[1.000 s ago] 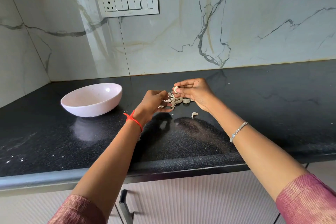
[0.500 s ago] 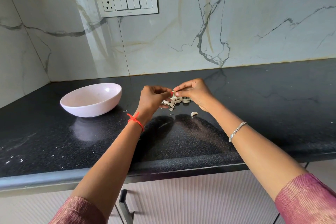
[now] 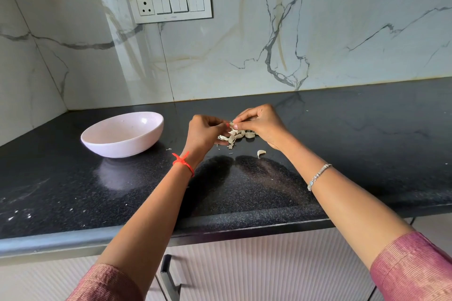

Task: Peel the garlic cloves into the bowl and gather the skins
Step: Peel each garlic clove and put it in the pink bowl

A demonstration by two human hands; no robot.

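Over the garlic pile (image 3: 236,136) on the black counter (image 3: 342,144), my left hand (image 3: 204,133) and right hand (image 3: 263,124) both pinch 1 clove (image 3: 231,124). Papery skin may tear short, or the clove may squirt free, well away from the pink bowl (image 3: 122,150).

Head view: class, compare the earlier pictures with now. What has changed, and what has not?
The left hand rose from the pile and moved right to meet the right hand. Its fingers now pinch the clove that the right hand already held. The bowl, pile and loose clove stayed put.
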